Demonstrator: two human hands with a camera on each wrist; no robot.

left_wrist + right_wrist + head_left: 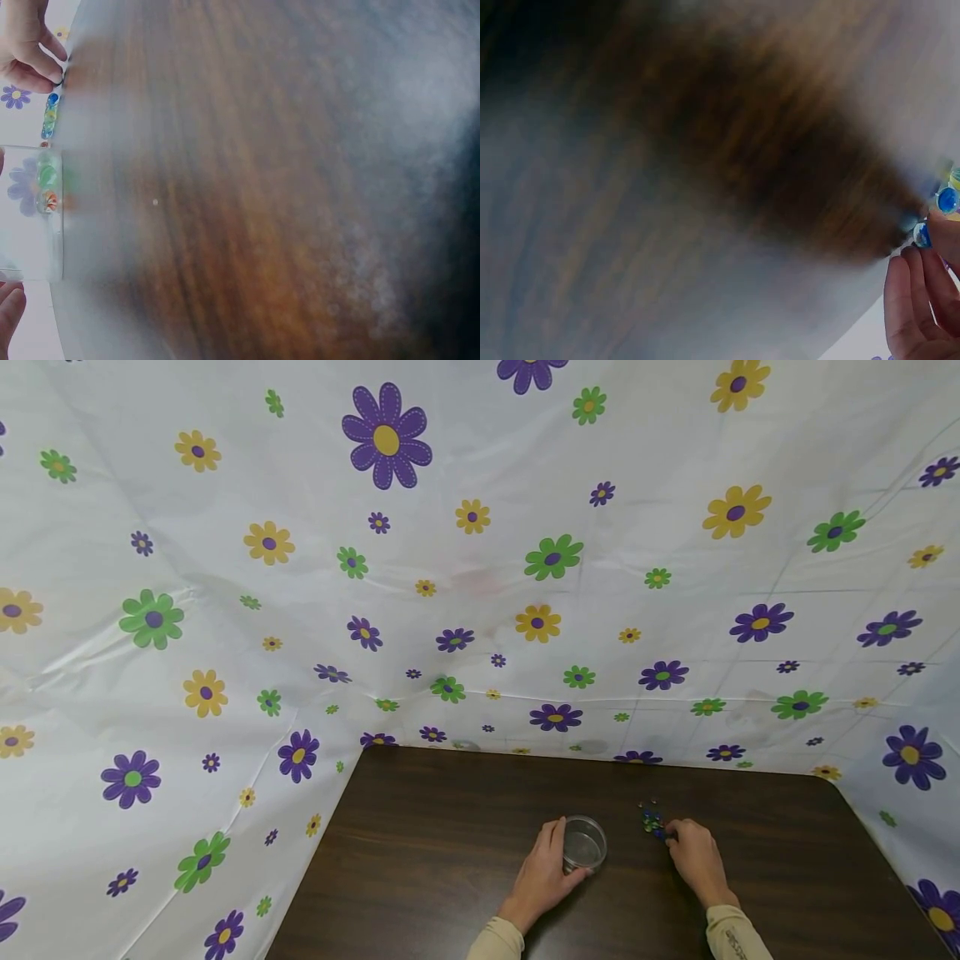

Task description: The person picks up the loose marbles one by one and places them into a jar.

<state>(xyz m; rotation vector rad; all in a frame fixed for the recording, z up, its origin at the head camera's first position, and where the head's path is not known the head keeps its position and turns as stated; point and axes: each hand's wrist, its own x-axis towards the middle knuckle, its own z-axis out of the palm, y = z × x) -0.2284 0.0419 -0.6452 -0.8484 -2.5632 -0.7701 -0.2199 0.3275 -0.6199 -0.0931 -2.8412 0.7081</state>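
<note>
My left hand [540,875] grips a clear round glass container [584,844] from its left side, thumb at the near side and fingers at the far side. In the left wrist view, a green marble [46,175] and an orange-striped marble [49,202] show through the container's wall. My right hand [697,860] is at the near right edge of a small cluster of marbles [649,822], mostly blue and green. Its thumb and fingertips pinch a blue-and-white marble [922,234]. Another blue marble [946,199] sits just beyond the thumb.
Both hands work over a dark brown wooden table [420,843]. Behind it and at both sides hangs a white sheet [465,585] printed with purple, green and yellow flowers. A few loose marbles [654,802] lie at the far end of the cluster.
</note>
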